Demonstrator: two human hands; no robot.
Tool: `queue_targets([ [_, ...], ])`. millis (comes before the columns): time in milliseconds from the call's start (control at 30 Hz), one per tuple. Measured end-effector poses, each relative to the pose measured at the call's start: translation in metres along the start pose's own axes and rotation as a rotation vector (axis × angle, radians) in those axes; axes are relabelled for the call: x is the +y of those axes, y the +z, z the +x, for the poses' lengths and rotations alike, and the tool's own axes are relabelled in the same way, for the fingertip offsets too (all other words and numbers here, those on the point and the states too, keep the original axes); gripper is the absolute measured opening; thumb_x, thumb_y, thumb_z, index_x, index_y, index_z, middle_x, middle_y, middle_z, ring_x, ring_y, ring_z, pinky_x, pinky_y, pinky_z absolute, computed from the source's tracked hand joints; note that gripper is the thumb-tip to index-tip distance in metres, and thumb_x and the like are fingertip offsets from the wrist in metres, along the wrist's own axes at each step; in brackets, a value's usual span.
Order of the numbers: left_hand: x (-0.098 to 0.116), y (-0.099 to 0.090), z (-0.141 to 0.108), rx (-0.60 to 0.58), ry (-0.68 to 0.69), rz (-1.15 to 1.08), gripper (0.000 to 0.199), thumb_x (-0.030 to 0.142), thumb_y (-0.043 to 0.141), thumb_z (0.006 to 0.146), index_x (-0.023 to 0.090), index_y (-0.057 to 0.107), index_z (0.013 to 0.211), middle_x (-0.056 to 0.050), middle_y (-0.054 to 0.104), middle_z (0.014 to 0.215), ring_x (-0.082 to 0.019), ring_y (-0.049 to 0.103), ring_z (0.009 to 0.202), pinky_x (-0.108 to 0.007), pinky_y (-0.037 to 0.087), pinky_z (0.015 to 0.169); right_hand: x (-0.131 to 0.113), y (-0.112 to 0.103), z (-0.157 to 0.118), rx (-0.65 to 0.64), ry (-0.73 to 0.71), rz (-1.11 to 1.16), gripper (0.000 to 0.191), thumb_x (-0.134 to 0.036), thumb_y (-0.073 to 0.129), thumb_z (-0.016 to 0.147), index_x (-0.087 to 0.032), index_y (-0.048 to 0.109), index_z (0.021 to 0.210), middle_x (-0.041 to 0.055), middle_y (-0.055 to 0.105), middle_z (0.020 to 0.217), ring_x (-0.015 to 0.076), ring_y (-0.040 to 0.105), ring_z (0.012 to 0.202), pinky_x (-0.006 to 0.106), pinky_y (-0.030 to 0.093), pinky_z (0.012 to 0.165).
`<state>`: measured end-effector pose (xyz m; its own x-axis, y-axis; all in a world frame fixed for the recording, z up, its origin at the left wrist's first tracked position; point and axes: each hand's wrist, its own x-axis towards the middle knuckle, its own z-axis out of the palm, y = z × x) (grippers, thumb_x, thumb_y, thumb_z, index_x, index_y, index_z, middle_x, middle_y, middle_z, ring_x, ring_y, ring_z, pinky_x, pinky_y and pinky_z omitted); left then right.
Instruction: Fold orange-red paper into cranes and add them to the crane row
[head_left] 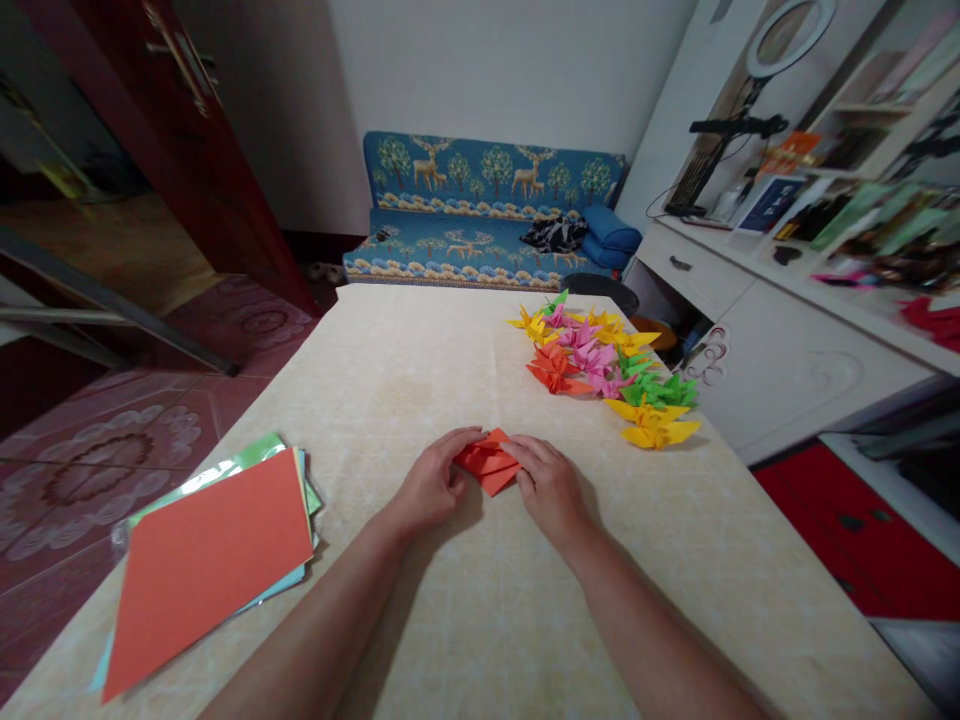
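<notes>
A small folded piece of red-orange paper (490, 462) lies near the middle of the table between my two hands. My left hand (439, 477) has its curled fingers on the paper's left end. On the right end, my right hand (550, 488) grips the paper with thumb and fingers. Folded paper cranes (592, 355) in yellow, pink, green and red-orange are grouped at the table's far right. At the left, a stack of coloured paper sheets (217, 560) lies with a red-orange sheet on top.
The table (405, 350) has a pale patterned cover. Beyond it stands a blue sofa (465, 235) with deer and trees on it. A white cabinet (795, 350) with a cluttered top is at the right, and an open dark red door (187, 130) at the left.
</notes>
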<state>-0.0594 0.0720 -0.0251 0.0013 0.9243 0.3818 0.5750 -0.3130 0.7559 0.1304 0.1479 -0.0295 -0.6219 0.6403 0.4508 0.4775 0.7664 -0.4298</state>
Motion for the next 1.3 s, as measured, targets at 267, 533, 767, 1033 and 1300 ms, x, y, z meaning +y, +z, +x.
queue_targets([
  [267,0.021,-0.015,-0.008,0.052,-0.132,-0.318,0.044,0.024,0.061,0.08,0.016,0.058,0.123,-0.014,0.064,0.121,-0.026,0.062,0.107,-0.04,0.05,0.093,-0.02,-0.016,0.009,0.086,0.36,0.601,0.017,-0.021,0.051,0.084,-0.017,0.067,0.088,0.0065,0.071,0.08,0.0174,0.066,0.07,0.03,0.055,0.067],
  [533,0.011,-0.019,-0.008,0.135,-0.23,-0.222,0.024,0.019,0.052,0.083,0.016,0.073,0.096,-0.011,0.073,0.096,-0.022,0.066,0.092,-0.037,0.05,0.085,-0.044,-0.04,-0.011,-0.203,0.129,0.312,0.038,-0.008,0.06,0.072,-0.022,0.066,0.106,0.0064,0.065,0.113,0.0217,0.059,0.107,0.04,0.048,0.095],
  [767,0.002,-0.019,-0.009,0.173,-0.255,-0.27,0.023,0.018,0.052,0.083,0.015,0.073,0.094,-0.009,0.073,0.094,-0.02,0.067,0.09,-0.033,0.05,0.085,-0.043,-0.018,-0.023,-0.184,-0.102,0.049,0.029,-0.007,0.056,0.08,-0.021,0.068,0.103,0.008,0.067,0.11,0.0226,0.059,0.103,0.042,0.051,0.089],
  [1033,0.008,-0.018,-0.01,0.428,-0.265,-0.444,0.027,0.033,0.058,0.086,0.015,0.069,0.104,-0.01,0.073,0.1,-0.022,0.068,0.092,-0.034,0.052,0.085,-0.048,-0.028,-0.014,0.032,0.458,0.752,0.018,-0.025,0.054,0.084,-0.017,0.07,0.09,0.0056,0.073,0.082,0.0185,0.068,0.073,0.028,0.053,0.065],
  [1300,0.012,-0.019,-0.012,0.371,-0.116,-0.082,0.023,0.026,0.052,0.089,0.018,0.069,0.102,-0.009,0.071,0.102,-0.02,0.066,0.097,-0.034,0.051,0.087,-0.005,-0.039,-0.016,-0.06,0.545,0.276,0.022,-0.028,0.053,0.081,-0.02,0.072,0.089,0.0085,0.073,0.09,0.0232,0.067,0.082,0.037,0.052,0.074],
])
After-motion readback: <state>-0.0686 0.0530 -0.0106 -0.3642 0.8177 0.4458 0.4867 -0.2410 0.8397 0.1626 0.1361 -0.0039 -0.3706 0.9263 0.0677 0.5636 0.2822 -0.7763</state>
